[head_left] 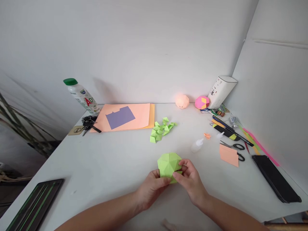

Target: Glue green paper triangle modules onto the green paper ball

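Observation:
Between my hands, above the front middle of the table, is a green faceted paper ball (168, 163) made of folded pieces. My left hand (154, 186) closes on its lower left side, thumb across the front. With thumb and fingers, my right hand (190, 181) pinches its right edge, where a gap shows between the paper flaps. The ball's underside and some fingertips are hidden. Beyond it lies a heap of small folded green paper pieces (157, 131). A small white glue bottle (197, 145) lies to the right of the ball.
Peach paper sheets (144, 117) with a purple piece (120, 117) lie at the back left beside a white bottle (83, 96). Two paper balls, peach (182, 101) and pink (201, 102), sit by the wall. Scissors (238, 146), pens (225, 125) and a black case (276, 178) lie right.

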Available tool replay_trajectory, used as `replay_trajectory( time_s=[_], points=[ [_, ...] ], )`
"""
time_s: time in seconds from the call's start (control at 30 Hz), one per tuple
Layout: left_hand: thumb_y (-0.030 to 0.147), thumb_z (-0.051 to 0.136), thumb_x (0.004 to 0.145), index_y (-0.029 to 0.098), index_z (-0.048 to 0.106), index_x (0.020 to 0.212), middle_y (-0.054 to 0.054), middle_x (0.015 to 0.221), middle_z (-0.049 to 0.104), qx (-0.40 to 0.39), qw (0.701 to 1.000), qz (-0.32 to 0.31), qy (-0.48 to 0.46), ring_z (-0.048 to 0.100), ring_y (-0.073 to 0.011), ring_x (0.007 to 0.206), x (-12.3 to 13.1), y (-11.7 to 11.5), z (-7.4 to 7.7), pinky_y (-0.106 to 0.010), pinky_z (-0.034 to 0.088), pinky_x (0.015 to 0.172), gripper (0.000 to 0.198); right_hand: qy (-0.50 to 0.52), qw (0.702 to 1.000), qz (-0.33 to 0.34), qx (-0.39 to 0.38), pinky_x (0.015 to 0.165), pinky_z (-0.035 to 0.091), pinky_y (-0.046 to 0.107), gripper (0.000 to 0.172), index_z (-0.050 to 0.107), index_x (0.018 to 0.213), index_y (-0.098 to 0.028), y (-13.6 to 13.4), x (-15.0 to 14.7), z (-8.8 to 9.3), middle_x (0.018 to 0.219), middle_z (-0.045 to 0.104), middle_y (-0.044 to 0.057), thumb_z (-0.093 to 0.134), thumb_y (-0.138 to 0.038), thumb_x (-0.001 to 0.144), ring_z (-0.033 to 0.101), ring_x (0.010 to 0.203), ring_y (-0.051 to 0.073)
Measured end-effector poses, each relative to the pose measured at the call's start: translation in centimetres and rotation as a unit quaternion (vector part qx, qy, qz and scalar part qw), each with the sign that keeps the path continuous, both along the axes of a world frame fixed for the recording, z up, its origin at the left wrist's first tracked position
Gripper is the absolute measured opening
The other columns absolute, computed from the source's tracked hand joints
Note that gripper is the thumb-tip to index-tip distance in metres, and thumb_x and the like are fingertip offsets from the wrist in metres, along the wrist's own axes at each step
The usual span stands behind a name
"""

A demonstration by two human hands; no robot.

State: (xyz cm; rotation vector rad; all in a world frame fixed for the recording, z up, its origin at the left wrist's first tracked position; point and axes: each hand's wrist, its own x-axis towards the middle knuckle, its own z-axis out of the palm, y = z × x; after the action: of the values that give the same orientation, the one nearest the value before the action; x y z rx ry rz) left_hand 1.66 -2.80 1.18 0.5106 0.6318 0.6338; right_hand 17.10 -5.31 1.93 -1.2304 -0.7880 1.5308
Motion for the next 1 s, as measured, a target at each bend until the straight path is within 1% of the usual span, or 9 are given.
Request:
replay_trajectory(
  time_s=[0.13,0.33,0.53,0.63,0.8,0.87,0.9,0.97,1.0],
  points=[
    [0.024,0.08,0.061,0.011,0.073,0.093,-0.012,0.096,0.073,0.002,1.0,0.014,0.015,0.06,-0.0283,0.101,0.0,-0.1,-0.2,-0.039,0.038,0.097,0.036,0.005,1.0,-0.008,-0.014,0.064,0.043,0.024,0.041,0.04,0.094,-0.023,-0.1,-0.2,-0.4,0.074,0.064,-0.003,0.072,-0.027,0.07,0.054,0.068,0.011],
    [0.023,0.078,0.063,0.012,0.073,0.097,-0.011,0.101,0.072,0.022,1.0,0.015,0.016,0.059,-0.0283,0.104,0.1,-0.4,-0.3,-0.039,0.038,0.098,0.035,0.02,0.999,-0.028,-0.036,0.062,0.043,0.023,0.045,0.039,0.093,-0.023,-0.1,-0.5,-0.4,0.07,0.063,-0.005,0.075,-0.025,0.065,0.054,0.063,0.01],
    [0.022,0.077,0.063,0.013,0.073,0.096,-0.011,0.099,0.073,0.037,0.999,0.01,0.006,0.058,-0.0302,0.107,0.1,-0.4,-0.4,-0.041,0.038,0.099,0.035,0.055,0.997,-0.025,-0.037,0.062,0.042,0.022,0.044,0.039,0.088,-0.023,-0.1,-0.6,-0.8,0.069,0.064,-0.005,0.075,-0.024,0.064,0.055,0.063,0.01],
    [0.025,0.077,0.065,0.012,0.073,0.097,-0.011,0.102,0.072,0.046,0.999,0.005,0.002,0.057,-0.0307,0.11,0.0,-0.3,-0.4,-0.042,0.035,0.102,0.034,0.042,0.999,-0.018,-0.028,0.061,0.042,0.022,0.042,0.038,0.089,-0.023,-0.1,-0.4,-0.7,0.069,0.063,-0.005,0.073,-0.024,0.066,0.053,0.063,0.01],
    [0.033,0.074,0.071,0.014,0.067,0.11,-0.013,0.118,0.065,0.079,0.994,-0.059,-0.055,0.052,-0.0321,0.119,-0.1,0.1,-0.3,-0.045,0.032,0.105,0.044,-0.022,1.0,0.007,0.011,0.067,0.045,0.026,0.047,0.037,0.104,-0.024,0.6,1.1,0.3,0.078,0.064,-0.002,0.07,-0.022,0.071,0.056,0.071,0.013],
    [0.042,0.066,0.078,0.014,0.066,0.111,-0.014,0.122,0.062,0.077,0.992,-0.051,-0.083,0.051,-0.0327,0.12,-0.1,0.4,-0.5,-0.047,0.031,0.106,0.043,-0.051,0.998,0.022,0.031,0.07,0.045,0.028,0.051,0.036,0.111,-0.025,0.8,2.3,0.9,0.084,0.064,-0.001,0.069,-0.021,0.072,0.057,0.077,0.015],
    [0.047,0.058,0.083,0.014,0.065,0.112,-0.015,0.125,0.06,0.069,0.993,-0.04,-0.089,0.049,-0.0327,0.122,-0.1,0.6,-0.7,-0.048,0.03,0.107,0.044,-0.065,0.996,0.036,0.042,0.072,0.045,0.029,0.053,0.036,0.114,-0.026,0.8,2.9,1.2,0.087,0.064,0.0,0.068,-0.02,0.073,0.057,0.08,0.015],
    [0.053,0.046,0.087,0.014,0.064,0.113,-0.016,0.127,0.058,0.05,0.995,-0.027,-0.083,0.046,-0.0335,0.124,-0.2,1.0,-1.1,-0.051,0.029,0.107,0.05,-0.079,0.992,0.082,0.055,0.074,0.045,0.03,0.057,0.035,0.12,-0.027,0.8,3.8,1.7,0.093,0.063,0.002,0.067,-0.018,0.073,0.056,0.087,0.017],
    [0.055,0.045,0.087,0.015,0.064,0.114,-0.016,0.128,0.057,0.046,0.996,-0.022,-0.073,0.045,-0.0344,0.125,-0.3,1.3,-1.4,-0.052,0.029,0.107,0.052,-0.078,0.989,0.114,0.053,0.074,0.046,0.03,0.059,0.035,0.122,-0.027,0.8,4.2,1.9,0.097,0.062,0.003,0.066,-0.017,0.073,0.056,0.09,0.018]
  ],
)
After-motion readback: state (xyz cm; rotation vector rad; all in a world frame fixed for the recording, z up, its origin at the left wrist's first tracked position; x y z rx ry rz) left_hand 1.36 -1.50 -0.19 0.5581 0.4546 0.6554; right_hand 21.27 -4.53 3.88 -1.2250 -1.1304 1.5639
